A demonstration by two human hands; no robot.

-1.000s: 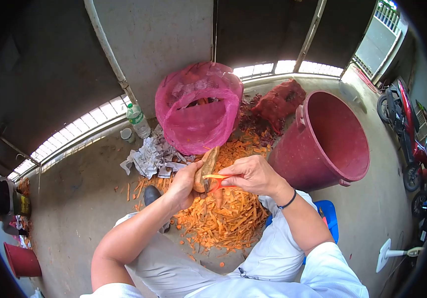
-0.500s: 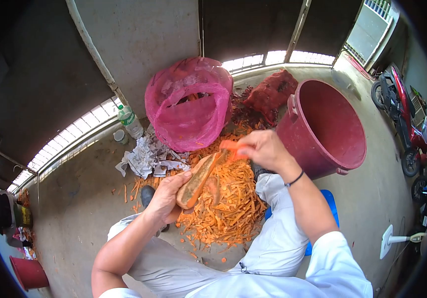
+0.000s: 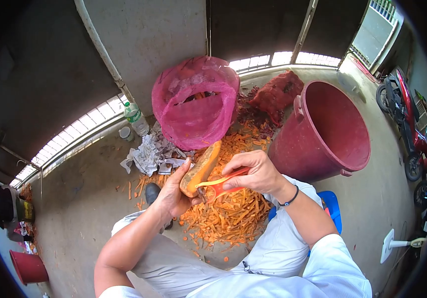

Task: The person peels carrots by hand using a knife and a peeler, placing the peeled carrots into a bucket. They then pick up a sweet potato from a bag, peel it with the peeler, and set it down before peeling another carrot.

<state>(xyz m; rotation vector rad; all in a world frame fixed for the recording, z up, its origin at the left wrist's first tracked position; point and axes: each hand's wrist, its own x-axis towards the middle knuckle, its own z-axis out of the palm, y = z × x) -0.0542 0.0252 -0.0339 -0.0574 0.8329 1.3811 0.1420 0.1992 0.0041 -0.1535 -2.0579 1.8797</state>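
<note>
Since half a second ago the right hand (image 3: 256, 172) has drawn back toward the body from the far tip of the sweet potato (image 3: 201, 168), and the peeler (image 3: 222, 182) now lies across the tuber's near end. Left hand (image 3: 176, 189) cradles the sweet potato from below, fingers curled shut around its near end; the tuber tilts up and away, its far tip pointing at the pink mesh sack (image 3: 196, 106). Right hand fingers are closed on the red handle of the peeler, whose yellow blade end touches the tuber just beside the left thumb. Upper part of the tuber shows orange, peeled; lower part brown. Directly beneath the hands, a heap of orange peelings (image 3: 228, 213) on the concrete floor. Large red bucket (image 3: 330, 131) stands right of the hands, near but apart. Crumpled newspaper (image 3: 149, 155) and a plastic bottle (image 3: 137, 119) lie far left of the heap. Blue stool (image 3: 332, 208) partly visible under the person's right leg.
</note>
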